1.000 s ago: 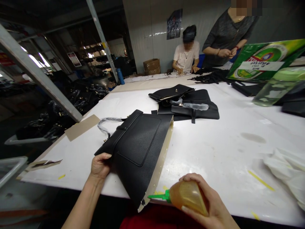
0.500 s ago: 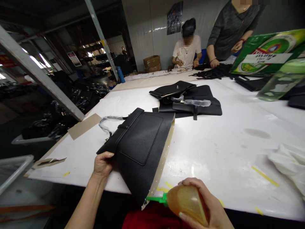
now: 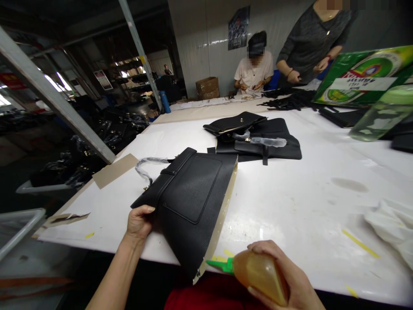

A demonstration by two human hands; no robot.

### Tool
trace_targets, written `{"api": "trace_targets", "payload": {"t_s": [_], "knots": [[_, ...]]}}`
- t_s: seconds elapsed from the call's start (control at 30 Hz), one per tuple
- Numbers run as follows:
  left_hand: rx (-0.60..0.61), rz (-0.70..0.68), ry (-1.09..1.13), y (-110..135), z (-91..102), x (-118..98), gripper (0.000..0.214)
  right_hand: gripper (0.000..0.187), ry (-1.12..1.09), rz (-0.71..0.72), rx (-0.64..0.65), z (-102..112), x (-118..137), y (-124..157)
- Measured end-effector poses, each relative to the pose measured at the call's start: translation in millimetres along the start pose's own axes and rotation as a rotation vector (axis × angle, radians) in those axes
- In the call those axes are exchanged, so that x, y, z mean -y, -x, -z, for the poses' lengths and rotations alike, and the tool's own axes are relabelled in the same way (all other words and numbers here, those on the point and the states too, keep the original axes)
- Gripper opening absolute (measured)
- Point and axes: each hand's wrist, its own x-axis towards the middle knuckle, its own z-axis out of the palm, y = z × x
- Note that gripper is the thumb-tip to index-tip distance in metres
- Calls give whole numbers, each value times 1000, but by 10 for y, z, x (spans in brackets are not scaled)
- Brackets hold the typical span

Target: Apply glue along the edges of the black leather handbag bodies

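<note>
Glossy white tabletop (image 3: 284,211) reads bright; soft glare pools toward its front edge. Black, boxy, leather-like bag (image 3: 190,202) takes only a dull sheen. Background dim, darkest left, where window strips (image 3: 64,82) blow out. Wide-angle stretch at margins; crumpled white cloth (image 3: 392,232) looks soft.

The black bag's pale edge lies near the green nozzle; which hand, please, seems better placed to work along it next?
Right, I would judge: the right hand holds the amber bottle, its green nozzle pointing at the pale edge. The left hand grips the black bag on the opposite side.
</note>
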Motion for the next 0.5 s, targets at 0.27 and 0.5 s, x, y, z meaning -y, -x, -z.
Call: {"api": "trace_targets", "payload": {"t_s": [0.27, 0.5], "knots": [[-1, -19, -9, 4, 9, 4, 17, 43, -18, 34, -4, 11, -27, 30], [14, -17, -11, 6, -15, -9, 17, 40, 31, 6, -70, -5, -70, 8]]}}
